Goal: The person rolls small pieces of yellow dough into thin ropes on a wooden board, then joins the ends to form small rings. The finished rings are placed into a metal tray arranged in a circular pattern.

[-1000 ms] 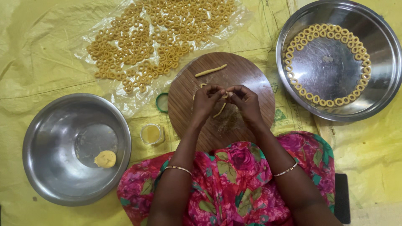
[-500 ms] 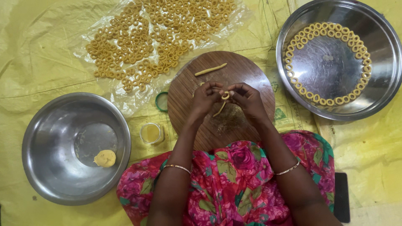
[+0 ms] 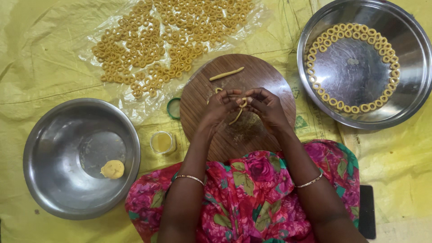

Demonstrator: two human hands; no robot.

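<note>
Over a round wooden board point(image 3: 202, 96), my left hand point(image 3: 220, 107) and my right hand point(image 3: 265, 105) meet at the fingertips. Together they pinch a thin yellow dough strip point(image 3: 239, 112); its top is curled between the fingers and its tail hangs down over the board. A second rolled dough strip point(image 3: 226, 74) lies loose at the far side of the board. A small curl of dough point(image 3: 218, 90) sits by my left fingers.
Several dough rings point(image 3: 153, 49) lie on a clear plastic sheet at the back. A steel plate point(image 3: 407, 99) at the right holds a circle of rings. At the left, a steel bowl point(image 3: 54, 135) holds a dough lump point(image 3: 112, 169). A small jar point(image 3: 163, 142) and its green lid point(image 3: 173, 108) sit between.
The dough strip has shifted slightly between my fingertips and its upper end is curled more tightly. Both hands stay over the board's middle.
</note>
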